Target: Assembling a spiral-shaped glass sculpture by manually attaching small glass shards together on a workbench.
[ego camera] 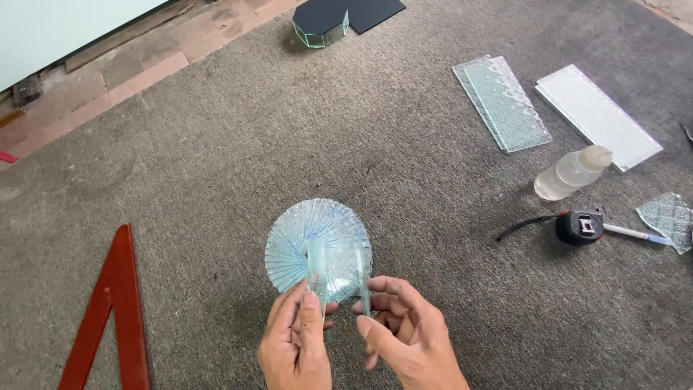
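Now | glass fan [317, 242] | pinched at base, above both hands [346, 339]

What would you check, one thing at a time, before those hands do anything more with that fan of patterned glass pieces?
1. Left hand gripping the glass fan at its lower edge: ok, thumb and fingers pinch it.
2. Right hand steadying one narrow glass strip: ok, fingers are on it.
3. Sharp edges away from skin: cannot tell, edges too fine to see.
4. Carpet beneath the fan free of other things: ok.
5. Tape measure and plastic bottle apart from the hands: ok, they lie off to the right.
6. Red wooden triangle apart from the hands: ok, at far left.
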